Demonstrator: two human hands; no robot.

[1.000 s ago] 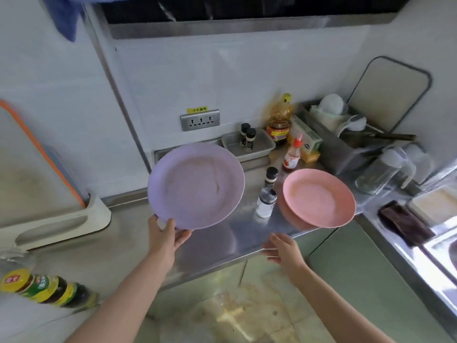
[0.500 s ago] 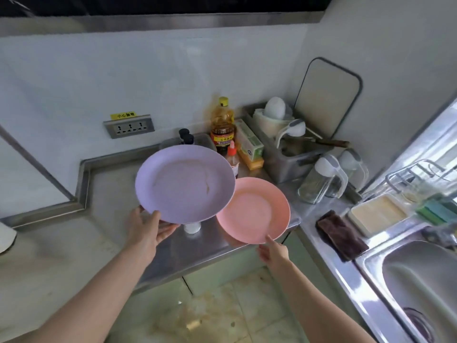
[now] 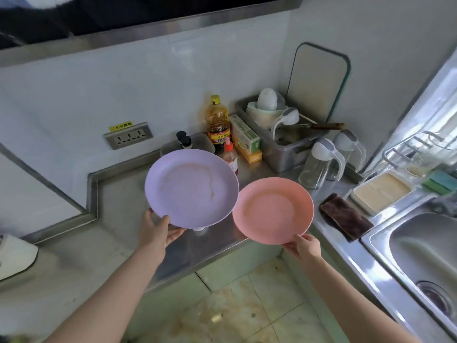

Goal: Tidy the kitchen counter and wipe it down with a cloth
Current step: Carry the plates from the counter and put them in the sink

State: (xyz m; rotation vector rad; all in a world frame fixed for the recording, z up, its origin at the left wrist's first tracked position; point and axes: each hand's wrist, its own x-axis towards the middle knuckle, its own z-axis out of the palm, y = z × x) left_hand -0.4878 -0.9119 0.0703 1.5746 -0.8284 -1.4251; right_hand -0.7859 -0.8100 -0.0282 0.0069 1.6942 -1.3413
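A purple plate with a thin brown smear is held up above the steel counter by my left hand, which grips its near rim. Right beside it, a pink plate is lifted off the counter, and my right hand pinches its near edge. The two plates almost touch at their rims. A dark brown cloth lies flat on the counter to the right, between the plates and the sink.
Behind the plates stand an oil bottle, a red-capped sauce bottle, two black-capped shakers and a green box. A grey bin with utensils, two clear jugs and a white tray crowd the right corner.
My right hand has taken hold of the pink plate and raised it off the counter. The view has swung right toward the sink; the purple plate stays held up in my left hand.
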